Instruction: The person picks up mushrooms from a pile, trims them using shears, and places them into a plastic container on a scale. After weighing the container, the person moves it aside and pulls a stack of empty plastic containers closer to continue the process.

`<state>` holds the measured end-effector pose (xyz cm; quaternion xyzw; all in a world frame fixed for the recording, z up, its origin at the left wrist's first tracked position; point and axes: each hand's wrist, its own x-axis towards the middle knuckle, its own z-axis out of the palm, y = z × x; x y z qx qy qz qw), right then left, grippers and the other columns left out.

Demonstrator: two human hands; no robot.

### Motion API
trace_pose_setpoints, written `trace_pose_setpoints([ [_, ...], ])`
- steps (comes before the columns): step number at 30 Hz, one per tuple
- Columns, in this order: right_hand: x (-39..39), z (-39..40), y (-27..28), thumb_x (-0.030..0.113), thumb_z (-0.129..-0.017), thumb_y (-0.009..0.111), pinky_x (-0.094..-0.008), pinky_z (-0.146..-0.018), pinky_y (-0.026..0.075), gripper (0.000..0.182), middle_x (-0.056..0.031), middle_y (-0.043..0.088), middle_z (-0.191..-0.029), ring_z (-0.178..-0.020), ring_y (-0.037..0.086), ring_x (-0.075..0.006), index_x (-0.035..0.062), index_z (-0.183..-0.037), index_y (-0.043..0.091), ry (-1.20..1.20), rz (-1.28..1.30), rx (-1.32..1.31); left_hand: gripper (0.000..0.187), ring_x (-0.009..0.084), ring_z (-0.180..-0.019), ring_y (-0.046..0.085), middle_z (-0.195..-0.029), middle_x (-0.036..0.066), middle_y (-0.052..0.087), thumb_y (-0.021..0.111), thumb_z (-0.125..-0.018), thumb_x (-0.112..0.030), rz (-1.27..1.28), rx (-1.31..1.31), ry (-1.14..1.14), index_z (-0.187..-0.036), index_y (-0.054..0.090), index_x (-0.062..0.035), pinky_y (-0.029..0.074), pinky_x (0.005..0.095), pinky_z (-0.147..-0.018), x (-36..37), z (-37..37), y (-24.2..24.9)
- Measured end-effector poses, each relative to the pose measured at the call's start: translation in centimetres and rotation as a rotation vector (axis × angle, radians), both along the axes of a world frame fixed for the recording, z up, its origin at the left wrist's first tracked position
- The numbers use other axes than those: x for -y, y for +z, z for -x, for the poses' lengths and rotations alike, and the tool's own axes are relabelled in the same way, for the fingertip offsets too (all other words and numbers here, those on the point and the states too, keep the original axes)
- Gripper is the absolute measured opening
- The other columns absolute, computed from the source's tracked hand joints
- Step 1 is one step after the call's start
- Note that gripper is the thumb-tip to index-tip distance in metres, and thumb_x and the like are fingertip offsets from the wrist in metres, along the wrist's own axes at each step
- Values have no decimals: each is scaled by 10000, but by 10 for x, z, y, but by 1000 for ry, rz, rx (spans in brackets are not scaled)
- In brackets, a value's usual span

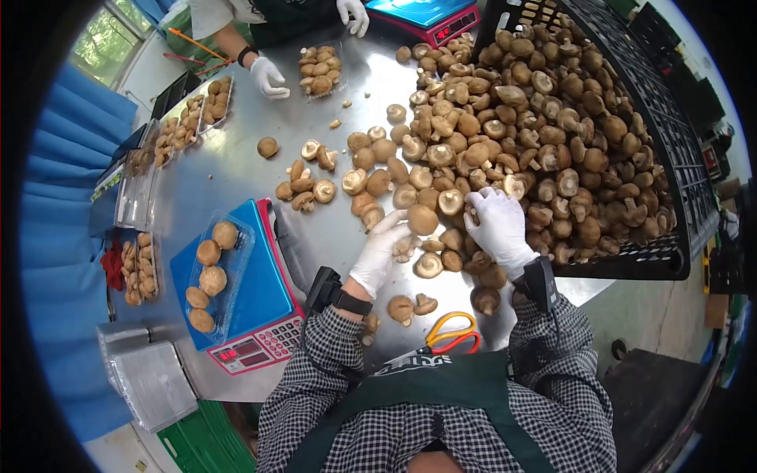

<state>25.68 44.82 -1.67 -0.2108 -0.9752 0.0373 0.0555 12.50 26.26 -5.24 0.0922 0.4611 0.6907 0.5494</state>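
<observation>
My left hand (382,251), in a white glove, has its fingers around a brown mushroom (423,220) in the middle of the metal table (315,205). On the right, my right hand (497,225), also gloved, lies at the edge of the mushroom pile (544,134), its fingers curled on a mushroom partly hidden by them. Left of my hands a blue-topped scale (268,276) carries a clear plastic tray (244,264) with several mushrooms in it. Loose mushrooms surround both hands.
Scissors with yellow and red handles (453,334) lie near my apron. A black crate (670,118) stands tipped at the right. Across the table are a co-worker's gloved hands (269,77), a filled tray (320,69) and another scale (430,20). More filled trays (142,268) line the left.
</observation>
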Motion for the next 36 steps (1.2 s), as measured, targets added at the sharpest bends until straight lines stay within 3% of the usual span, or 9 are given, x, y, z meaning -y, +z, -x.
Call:
trace_pose_setpoints([
  [5, 12, 9, 2, 295, -753, 722, -377, -750, 460, 508, -81, 606, -913, -892, 602, -254, 102, -1185, 536, 86, -55, 71, 396, 107, -833, 610, -979, 43, 643, 512, -940, -157, 101, -330, -36, -1330, 512, -84, 494, 208, -675, 11, -10, -11],
  [8, 11, 18, -20, 316, -753, 721, -383, -766, 448, 555, -75, 594, -938, -911, 579, -252, 122, -1245, 549, 112, -75, 177, 380, 193, -924, 643, -1078, 80, 664, 512, -932, -196, 247, -788, -93, -1304, 560, -135, 525, 282, -783, 16, -13, -19],
  [10, 6, 21, -26, 317, -751, 718, -391, -770, 457, 517, -78, 603, -897, -905, 585, -254, 119, -1207, 578, 98, -43, 138, 325, 235, -931, 640, -1075, 73, 638, 531, -864, -146, 431, -1494, -305, -1169, 642, -132, 508, 338, -825, 19, -16, -2],
  [12, 11, 15, -10, 344, -786, 691, -374, -824, 479, 423, -122, 649, -948, -937, 613, -278, 65, -1096, 617, 7, 183, -36, 385, 288, -1124, 570, -1182, 120, 628, 558, -879, -276, 504, -1422, -401, -1248, 604, -174, 463, 380, -955, 19, -18, 18],
  [19, 6, -23, 12, 405, -965, 520, -253, -914, 445, 508, -50, 645, -1116, -1007, 583, -120, -36, -1210, 580, -145, 1660, -267, 534, 292, -878, 657, -986, 108, 657, 715, -730, -353, 548, -1720, -510, -1197, 581, -130, 522, 380, -749, 13, -43, 12],
  [22, 9, -33, 7, 409, -962, 526, -249, -914, 438, 510, -48, 647, -1116, -1012, 580, -119, -36, -1202, 590, -194, 1763, -285, 469, 301, -874, 656, -927, 155, 660, 721, -742, -306, 503, -1685, -332, -1143, 578, -112, 526, 387, -740, 22, -39, 1],
  [24, 9, -36, 6, 416, -938, 557, -271, -885, 460, 509, -91, 661, -1113, -988, 609, -140, -23, -1192, 604, -149, 1519, -169, 366, 246, -835, 675, -932, 122, 674, 700, -801, -253, 566, -1512, -268, -1101, 574, -85, 531, 357, -714, 34, -39, 8],
  [27, 20, -25, 0, 440, -854, 632, -355, -793, 514, 539, -188, 668, -1045, -916, 667, -258, 20, -1191, 612, -37, 865, -210, 295, 88, -841, 603, -986, 20, 648, 630, -901, -228, 305, -633, -25, -1140, 583, -63, 502, 254, -681, 50, -38, 12],
  [36, 49, 14, -23, 407, -866, 581, -423, -700, 505, 405, -122, 672, -856, -822, 654, -295, 96, -1121, 628, 295, 290, 194, 424, 94, -900, 605, -1157, 55, 607, 512, -981, -266, 143, -108, 195, -1348, 498, -52, 486, 188, -653, 86, -42, 33],
])
